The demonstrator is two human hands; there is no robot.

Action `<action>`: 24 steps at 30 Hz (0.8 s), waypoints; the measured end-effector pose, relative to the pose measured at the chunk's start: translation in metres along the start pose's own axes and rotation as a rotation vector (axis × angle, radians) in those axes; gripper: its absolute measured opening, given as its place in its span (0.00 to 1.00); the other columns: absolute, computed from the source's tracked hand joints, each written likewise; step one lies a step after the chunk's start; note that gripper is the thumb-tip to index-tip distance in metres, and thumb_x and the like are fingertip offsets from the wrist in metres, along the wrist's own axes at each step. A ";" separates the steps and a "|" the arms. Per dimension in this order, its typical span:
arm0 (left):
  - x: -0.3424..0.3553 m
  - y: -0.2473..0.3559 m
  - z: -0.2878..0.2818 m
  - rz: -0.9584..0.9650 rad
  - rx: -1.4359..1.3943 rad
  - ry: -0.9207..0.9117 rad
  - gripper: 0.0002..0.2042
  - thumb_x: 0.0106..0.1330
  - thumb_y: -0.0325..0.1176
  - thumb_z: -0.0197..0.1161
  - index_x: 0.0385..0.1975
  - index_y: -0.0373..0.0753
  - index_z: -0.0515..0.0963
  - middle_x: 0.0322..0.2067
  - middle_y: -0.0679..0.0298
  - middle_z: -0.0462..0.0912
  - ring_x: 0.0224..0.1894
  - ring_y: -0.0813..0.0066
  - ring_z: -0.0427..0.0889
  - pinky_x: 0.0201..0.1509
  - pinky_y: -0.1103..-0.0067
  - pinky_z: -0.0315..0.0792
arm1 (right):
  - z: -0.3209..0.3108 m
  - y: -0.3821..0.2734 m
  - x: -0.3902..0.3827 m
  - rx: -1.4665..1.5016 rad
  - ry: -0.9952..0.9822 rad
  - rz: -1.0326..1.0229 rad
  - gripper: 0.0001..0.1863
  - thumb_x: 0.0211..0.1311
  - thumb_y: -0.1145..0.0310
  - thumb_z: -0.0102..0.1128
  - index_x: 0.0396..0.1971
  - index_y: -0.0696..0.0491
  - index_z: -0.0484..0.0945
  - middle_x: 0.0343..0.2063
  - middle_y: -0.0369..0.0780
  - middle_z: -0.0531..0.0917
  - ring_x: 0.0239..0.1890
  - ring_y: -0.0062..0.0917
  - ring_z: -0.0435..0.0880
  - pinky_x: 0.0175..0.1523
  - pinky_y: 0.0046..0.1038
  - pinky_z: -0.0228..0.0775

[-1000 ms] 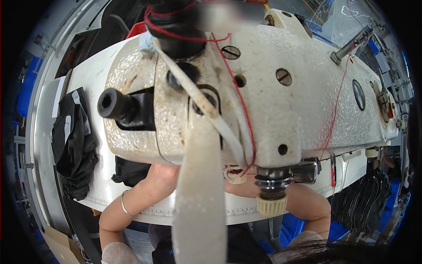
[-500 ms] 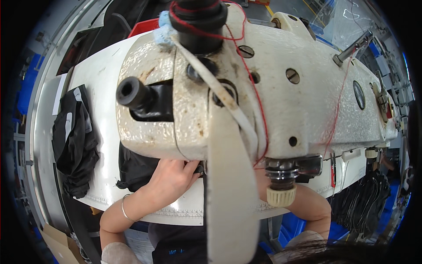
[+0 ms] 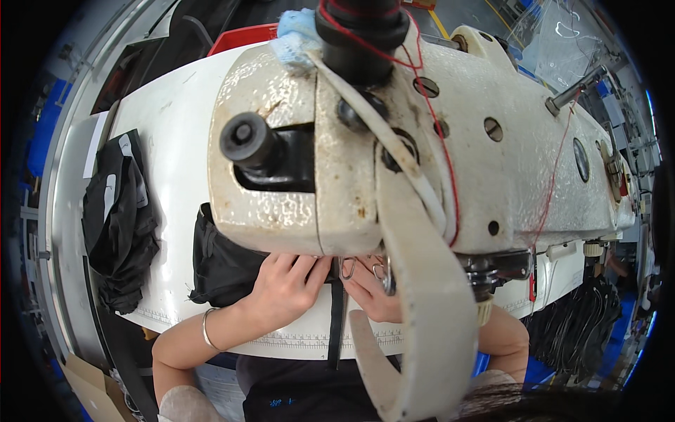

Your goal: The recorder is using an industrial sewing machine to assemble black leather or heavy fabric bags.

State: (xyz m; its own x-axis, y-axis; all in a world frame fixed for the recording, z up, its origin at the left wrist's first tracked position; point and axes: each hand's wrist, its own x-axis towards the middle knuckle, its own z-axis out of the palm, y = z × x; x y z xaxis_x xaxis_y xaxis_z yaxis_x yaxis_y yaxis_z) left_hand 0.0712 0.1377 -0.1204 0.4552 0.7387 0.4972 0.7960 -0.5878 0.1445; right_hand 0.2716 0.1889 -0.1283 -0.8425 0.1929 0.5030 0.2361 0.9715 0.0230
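A white sewing machine head (image 3: 281, 218) fills the middle of the view and covers part of the work below it. My left hand (image 3: 285, 290) is closed on a black fabric piece (image 3: 223, 264), fingertips partly hidden under the machine's lower edge. Close to its right, my right hand (image 3: 371, 290) has its fingers bent in at the upper end of a narrow black strap (image 3: 337, 323), which hangs toward me over the table edge. Metal loops (image 3: 349, 269) of the machine sit between the hands. A curved white bar (image 3: 439, 316) hides part of my right hand and wrist.
Folded black fabric pieces (image 3: 116, 225) with white labels lie on the white table (image 3: 172, 141) at left. Red thread (image 3: 450, 169) runs over the machine, beside a light-blue cloth (image 3: 295, 39). A ruler strip (image 3: 281, 341) edges the table; black strips (image 3: 580, 320) hang at right.
The view has shifted, so the machine appears farther right and the curved bar shows more from the side. My right hand's fingers, hidden before, now show beside the strap. My left hand stays on the fabric.
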 end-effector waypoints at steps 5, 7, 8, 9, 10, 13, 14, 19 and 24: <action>0.000 -0.023 0.000 -0.006 -0.011 -0.144 0.14 0.41 0.26 0.60 0.32 0.32 0.80 0.35 0.56 0.78 0.37 0.61 0.78 0.37 0.70 0.74 | 0.031 0.001 -0.011 0.456 -0.068 0.374 0.09 0.52 0.73 0.57 0.36 0.53 0.76 0.31 0.40 0.81 0.35 0.29 0.82 0.41 0.34 0.72; 0.006 -0.034 -0.001 -0.081 -0.157 -0.321 0.14 0.41 0.26 0.60 0.31 0.33 0.80 0.33 0.54 0.79 0.37 0.57 0.79 0.39 0.65 0.74 | 0.027 0.003 -0.010 0.811 -0.023 0.643 0.09 0.51 0.72 0.59 0.35 0.52 0.76 0.33 0.39 0.82 0.38 0.29 0.82 0.41 0.33 0.73; 0.004 -0.032 0.000 -0.082 -0.157 -0.324 0.14 0.41 0.26 0.60 0.31 0.33 0.80 0.33 0.54 0.79 0.37 0.57 0.79 0.39 0.65 0.74 | 0.018 -0.001 -0.003 0.814 -0.022 0.645 0.09 0.51 0.72 0.59 0.35 0.52 0.76 0.33 0.39 0.82 0.38 0.29 0.82 0.41 0.33 0.73; -0.001 -0.030 0.002 -0.031 -0.154 -0.245 0.13 0.41 0.26 0.60 0.30 0.33 0.80 0.33 0.55 0.79 0.37 0.57 0.79 0.40 0.65 0.74 | 0.009 -0.005 0.006 0.737 -0.059 0.660 0.11 0.51 0.71 0.60 0.36 0.52 0.77 0.34 0.38 0.82 0.39 0.29 0.82 0.42 0.33 0.73; -0.003 -0.029 0.004 0.020 -0.150 -0.165 0.13 0.41 0.26 0.61 0.30 0.33 0.80 0.33 0.55 0.79 0.37 0.58 0.79 0.40 0.66 0.74 | 0.001 -0.006 0.012 0.658 -0.095 0.674 0.12 0.50 0.70 0.61 0.37 0.52 0.77 0.35 0.38 0.83 0.40 0.29 0.82 0.43 0.33 0.74; 0.003 -0.026 -0.003 0.027 -0.099 -0.118 0.12 0.42 0.25 0.60 0.30 0.32 0.80 0.33 0.56 0.78 0.37 0.58 0.79 0.42 0.66 0.74 | 0.005 -0.003 0.006 0.263 -0.209 0.346 0.13 0.50 0.71 0.61 0.38 0.51 0.77 0.34 0.39 0.82 0.39 0.29 0.82 0.43 0.31 0.74; 0.008 -0.027 -0.004 -0.006 -0.113 -0.146 0.12 0.43 0.24 0.60 0.30 0.33 0.80 0.33 0.56 0.78 0.38 0.58 0.79 0.42 0.65 0.74 | 0.006 -0.002 0.004 0.272 -0.187 0.358 0.13 0.49 0.71 0.61 0.38 0.50 0.78 0.35 0.38 0.82 0.39 0.29 0.82 0.43 0.31 0.74; 0.003 -0.026 0.005 0.019 -0.063 -0.044 0.13 0.42 0.24 0.61 0.31 0.34 0.80 0.36 0.57 0.77 0.41 0.59 0.78 0.44 0.64 0.73 | -0.016 0.012 0.015 -0.242 -0.216 -0.143 0.25 0.45 0.61 0.62 0.43 0.59 0.77 0.41 0.45 0.76 0.43 0.31 0.77 0.43 0.28 0.74; 0.006 -0.026 -0.001 0.042 -0.057 -0.091 0.13 0.41 0.24 0.61 0.31 0.33 0.80 0.36 0.56 0.77 0.41 0.59 0.77 0.43 0.64 0.72 | -0.020 0.012 0.017 -0.417 -0.251 -0.250 0.22 0.47 0.65 0.59 0.43 0.60 0.78 0.41 0.41 0.76 0.45 0.31 0.77 0.48 0.31 0.74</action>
State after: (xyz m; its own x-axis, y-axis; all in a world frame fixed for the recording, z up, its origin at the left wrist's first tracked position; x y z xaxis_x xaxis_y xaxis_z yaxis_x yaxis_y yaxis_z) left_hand 0.0530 0.1569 -0.1206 0.5243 0.7383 0.4243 0.7528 -0.6348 0.1744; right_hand 0.2694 0.2014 -0.1021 -0.9752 0.0398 0.2175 0.1427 0.8649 0.4813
